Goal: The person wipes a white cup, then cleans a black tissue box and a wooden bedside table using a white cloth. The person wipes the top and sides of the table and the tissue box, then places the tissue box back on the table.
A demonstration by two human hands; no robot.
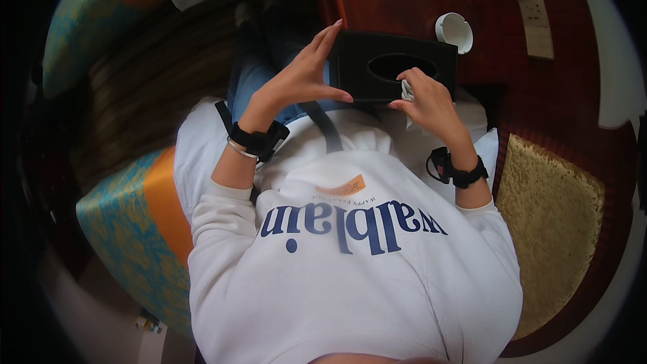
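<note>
A black tissue box (354, 61) with an oval opening lies in front of me, at the near edge of a dark red wooden table. My left hand (296, 81) is open, thumb and fingers spread across the box's left end; whether it presses on the box I cannot tell. Over the front right part of the box, my right hand (431, 104) is closed in a pinch. Between its fingertips sits a small crumpled whitish piece (407, 90), tissue or thin cloth, close to the rim of the opening. The fingers hide part of it.
Just beyond the box's far right corner stands a round white ashtray (454, 32). Pale socket plates (534, 11) line the wood farther right. A gold textured panel (549, 236) is on my right. Teal-and-gold fabric with an orange band (138, 222) lies on my left.
</note>
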